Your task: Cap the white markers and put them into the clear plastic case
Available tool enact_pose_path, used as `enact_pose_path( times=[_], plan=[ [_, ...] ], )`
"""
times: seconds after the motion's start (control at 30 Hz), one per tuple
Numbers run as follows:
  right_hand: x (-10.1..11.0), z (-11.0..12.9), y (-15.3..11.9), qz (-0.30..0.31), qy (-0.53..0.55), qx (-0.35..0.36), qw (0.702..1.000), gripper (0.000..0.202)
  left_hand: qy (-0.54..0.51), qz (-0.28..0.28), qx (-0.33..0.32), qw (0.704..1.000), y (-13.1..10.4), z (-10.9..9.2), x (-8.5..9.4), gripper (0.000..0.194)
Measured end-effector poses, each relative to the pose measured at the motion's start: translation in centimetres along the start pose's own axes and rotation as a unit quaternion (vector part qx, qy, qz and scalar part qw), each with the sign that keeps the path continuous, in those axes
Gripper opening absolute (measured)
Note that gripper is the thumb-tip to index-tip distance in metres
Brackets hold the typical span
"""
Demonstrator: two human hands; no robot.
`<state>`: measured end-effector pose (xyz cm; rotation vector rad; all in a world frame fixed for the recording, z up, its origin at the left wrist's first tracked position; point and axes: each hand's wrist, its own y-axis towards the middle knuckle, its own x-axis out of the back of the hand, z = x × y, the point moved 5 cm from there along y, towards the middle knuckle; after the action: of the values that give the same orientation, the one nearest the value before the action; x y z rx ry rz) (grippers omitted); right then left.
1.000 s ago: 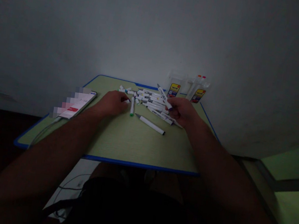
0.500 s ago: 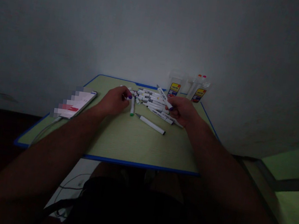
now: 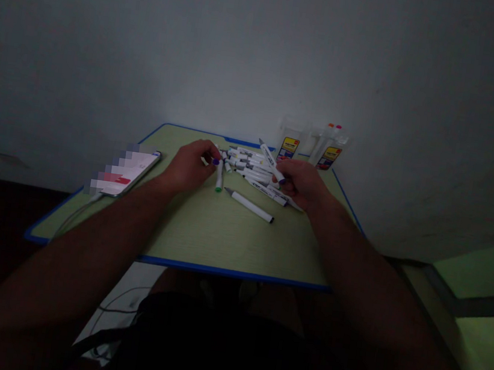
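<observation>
A pile of white markers (image 3: 250, 164) lies at the far middle of a green table with a blue edge (image 3: 204, 234). My left hand (image 3: 190, 167) is at the pile's left end, fingers closed on a white marker with a purple cap (image 3: 212, 160). My right hand (image 3: 302, 183) rests at the pile's right end and holds a white marker (image 3: 271, 156) that points up and to the left. Nearer to me, one white marker with a green end (image 3: 219, 176) and a longer white marker with dark ends (image 3: 248, 204) lie apart from the pile.
A phone (image 3: 124, 170) with a lit screen lies at the table's left, a cable running off its near end. Two clear marker boxes (image 3: 311, 144) with yellow labels stand at the far right corner against the wall. The room is dim.
My left hand has moved forward from the table surface into the pile's left end and closed on a purple-capped marker. My right hand has barely moved.
</observation>
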<state>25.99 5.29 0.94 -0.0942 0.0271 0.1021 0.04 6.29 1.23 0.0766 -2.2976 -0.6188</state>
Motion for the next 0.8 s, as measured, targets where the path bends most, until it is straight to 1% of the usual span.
enact_pose_path(
  times=[0.1,0.23,0.37,0.47,0.7,0.8],
  plan=[
    [-0.2,0.1,-0.1,0.008,-0.006,0.007,1.000,0.016,-0.014,-0.006,0.004,1.000,-0.1,-0.1,0.1,0.016],
    [-0.3,0.1,-0.1,0.010,-0.003,0.003,1.000,0.006,-0.024,-0.006,0.012,1.000,-0.1,-0.2,0.1,0.018],
    [-0.4,0.0,0.0,0.007,-0.009,-0.003,1.000,0.010,-0.029,-0.009,0.012,0.999,-0.1,-0.4,0.2,0.017],
    [-0.4,0.0,0.0,0.012,-0.021,0.000,1.000,0.009,-0.038,-0.010,0.015,0.999,-0.1,-0.4,0.2,0.015],
    [-0.4,0.0,0.0,0.005,-0.036,0.015,0.999,0.010,-0.061,-0.017,0.010,0.998,0.0,0.5,0.0,0.017],
    [-0.3,-0.1,0.1,-0.001,-0.048,0.020,0.999,0.009,-0.092,-0.031,0.016,0.995,0.3,1.0,0.0,0.025]
  ],
)
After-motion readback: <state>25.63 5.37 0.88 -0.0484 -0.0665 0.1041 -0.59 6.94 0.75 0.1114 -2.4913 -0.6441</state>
